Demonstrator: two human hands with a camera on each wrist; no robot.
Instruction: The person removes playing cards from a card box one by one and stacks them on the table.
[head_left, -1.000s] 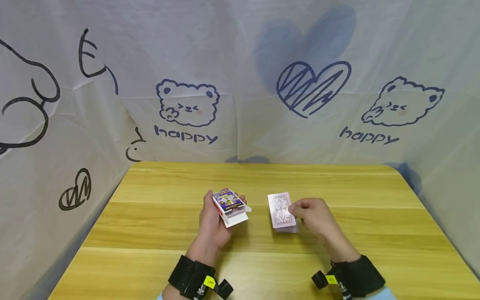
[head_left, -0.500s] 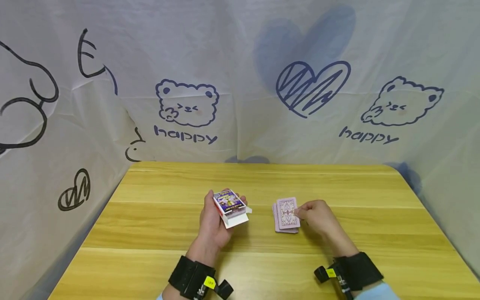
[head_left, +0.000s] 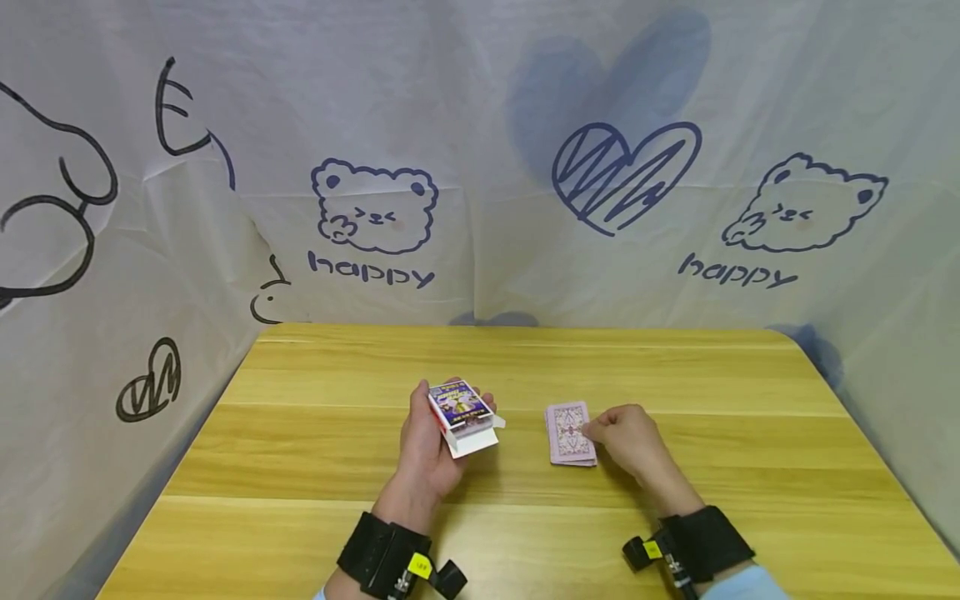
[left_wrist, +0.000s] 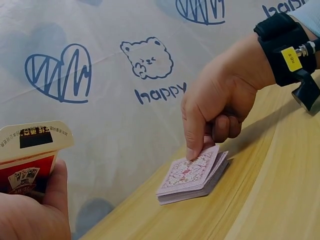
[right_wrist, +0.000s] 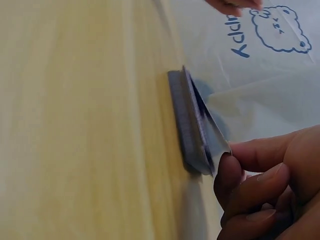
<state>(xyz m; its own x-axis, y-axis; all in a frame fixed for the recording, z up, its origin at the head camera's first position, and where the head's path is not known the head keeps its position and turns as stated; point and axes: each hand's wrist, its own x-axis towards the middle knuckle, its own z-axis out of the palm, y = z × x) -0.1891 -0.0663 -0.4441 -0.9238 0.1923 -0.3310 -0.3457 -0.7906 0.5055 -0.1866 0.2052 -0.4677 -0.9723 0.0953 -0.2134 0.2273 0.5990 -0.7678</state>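
Note:
A stack of playing cards [head_left: 567, 437], pink patterned backs up, lies on the wooden table right of centre. My right hand [head_left: 633, 440] pinches the right edge of the top card [left_wrist: 187, 171] between thumb and finger. In the right wrist view that card [right_wrist: 216, 135] tilts up from the pile at the pinched side. To the left, my left hand [head_left: 431, 446] holds an opened card box [head_left: 460, 406] above the table. Its printed purple face points up, and its white end flap [head_left: 474, 442] hangs out toward me. Most left fingers are hidden beneath the box.
The wood-grain table [head_left: 300, 467] runs back to a white cloth wall [head_left: 495, 250] with drawn bears and hearts. Another cloth wall [head_left: 75, 375] stands along the left. Black wrist straps [head_left: 708, 543] with small cameras sit on both wrists.
My right hand has lowered a card onto the stack, moving slightly right and then down toward me. The left hand and the box have stayed almost still.

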